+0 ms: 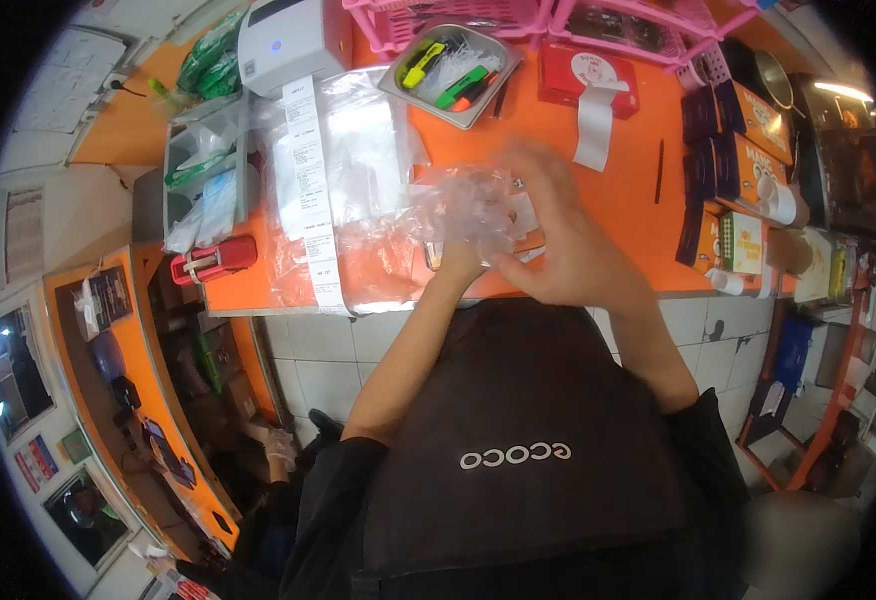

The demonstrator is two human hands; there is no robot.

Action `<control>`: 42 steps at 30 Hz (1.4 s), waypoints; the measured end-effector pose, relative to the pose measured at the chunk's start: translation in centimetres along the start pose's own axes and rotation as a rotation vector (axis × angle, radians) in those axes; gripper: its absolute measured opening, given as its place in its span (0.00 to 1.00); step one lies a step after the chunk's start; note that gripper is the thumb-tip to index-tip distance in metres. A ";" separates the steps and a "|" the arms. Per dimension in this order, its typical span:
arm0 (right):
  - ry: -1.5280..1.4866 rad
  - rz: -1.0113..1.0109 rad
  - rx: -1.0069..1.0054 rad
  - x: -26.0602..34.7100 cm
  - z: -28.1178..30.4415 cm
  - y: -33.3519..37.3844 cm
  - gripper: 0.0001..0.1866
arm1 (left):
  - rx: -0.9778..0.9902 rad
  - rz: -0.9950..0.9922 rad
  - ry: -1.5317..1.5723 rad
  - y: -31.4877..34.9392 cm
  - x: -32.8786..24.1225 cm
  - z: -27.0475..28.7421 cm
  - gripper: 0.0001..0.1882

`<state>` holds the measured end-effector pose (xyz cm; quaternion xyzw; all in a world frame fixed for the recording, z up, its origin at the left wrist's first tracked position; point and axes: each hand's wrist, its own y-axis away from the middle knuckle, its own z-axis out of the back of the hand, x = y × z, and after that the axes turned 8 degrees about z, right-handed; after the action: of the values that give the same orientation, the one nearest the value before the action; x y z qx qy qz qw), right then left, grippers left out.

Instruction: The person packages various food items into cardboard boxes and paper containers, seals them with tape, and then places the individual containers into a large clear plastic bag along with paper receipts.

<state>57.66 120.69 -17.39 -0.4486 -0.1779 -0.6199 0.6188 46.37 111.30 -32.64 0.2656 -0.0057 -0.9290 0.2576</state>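
Over the orange counter [618, 190] — left hand [461, 258] under clear plastic bag [463, 205] (grip unclear), right hand [568, 240] open, fingers spread.

worktop [628, 190] showing orange | bag [463, 205] showing clear, glinting | printer [283, 40] showing white, strip [308, 190] white with dark print | baskets [478, 15] showing pink | tray [448, 70] showing grey, markers [438, 70] yellow and green | stapler [216, 260] showing red | apron [518, 430] showing black with white letters
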 end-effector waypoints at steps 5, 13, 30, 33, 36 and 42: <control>0.238 0.049 0.041 -3.8 -3.5 -1.2 0.28 | -0.188 -0.153 0.863 1.9 -0.3 -0.5 0.29; -1.001 -0.148 -0.317 1.3 -1.9 -4.8 0.11 | -0.073 0.020 1.039 1.0 -0.8 0.7 0.22; -1.771 -0.502 -0.682 -9.8 -11.3 6.3 0.29 | -0.385 0.652 1.068 2.9 -7.4 13.5 0.20; -1.678 -0.680 -0.535 -10.8 -9.2 9.5 0.33 | -0.139 0.317 0.859 3.2 -2.8 16.3 0.13; -1.248 -0.340 -0.272 -12.3 -4.6 10.7 0.33 | -0.148 -0.146 0.334 4.7 -2.6 12.6 0.12; -1.102 -0.786 -0.205 -10.6 -1.1 3.1 0.34 | -0.119 -0.423 -0.355 3.3 -5.4 8.7 0.18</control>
<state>58.38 125.75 -27.30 -0.6568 -0.5571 -0.4934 0.1213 47.50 109.94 -22.04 0.0783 0.0593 -0.9928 0.0679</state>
